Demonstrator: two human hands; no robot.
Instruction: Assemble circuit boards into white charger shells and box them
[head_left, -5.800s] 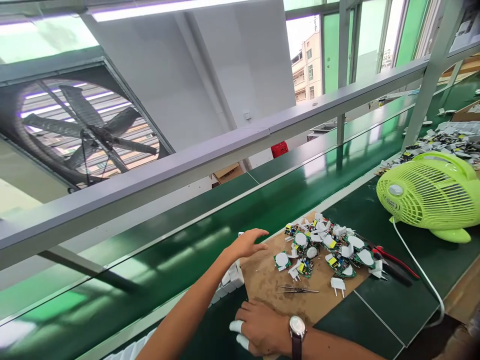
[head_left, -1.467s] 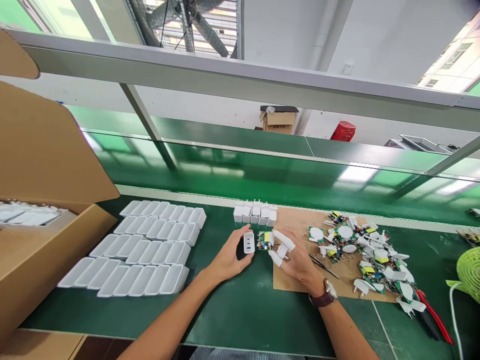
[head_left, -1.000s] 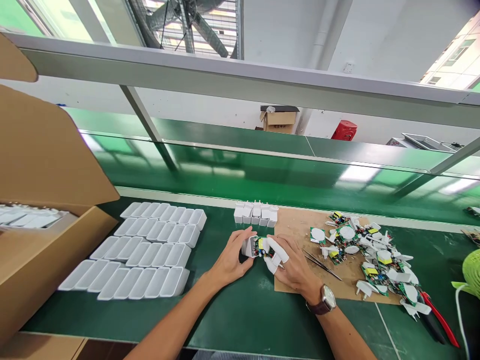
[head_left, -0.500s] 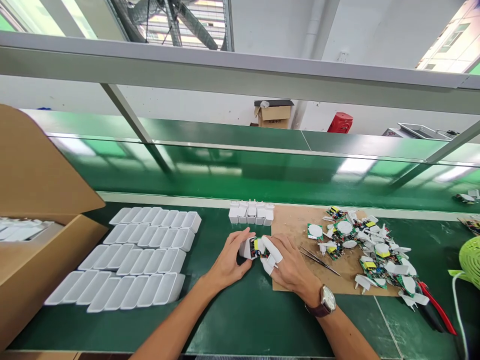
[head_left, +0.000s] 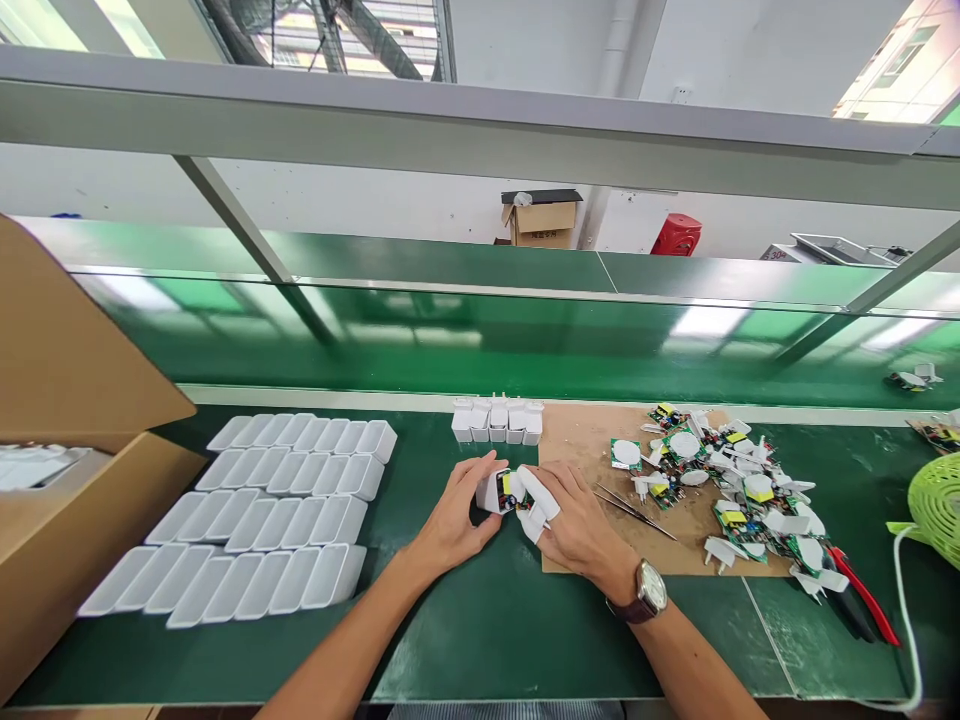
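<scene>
My left hand (head_left: 463,508) is closed around a white plastic housing (head_left: 487,494) over the middle of the green bench. Fingers of my right hand (head_left: 581,520) grip a circuit board with white plug parts (head_left: 535,500). The board's yellow component and dark parts sit at the housing's open end, partly inside it as far as I can see. My fingertips hide the far side of both pieces. Just beyond my hands stands a cluster of white housings (head_left: 497,422). Tweezers (head_left: 636,515) lie to the right of my right hand.
Rows of white open housings (head_left: 277,520) cover the left bench, beside an open cardboard box (head_left: 105,540). A brown board (head_left: 574,440) carries a heap of circuit boards (head_left: 757,490). Red-handled pliers (head_left: 866,600) and a green fan-like object (head_left: 937,505) are at right.
The view has shifted slightly. Both hands stay together in nearly the same place, with the circuit board still held at the housing's opening.
</scene>
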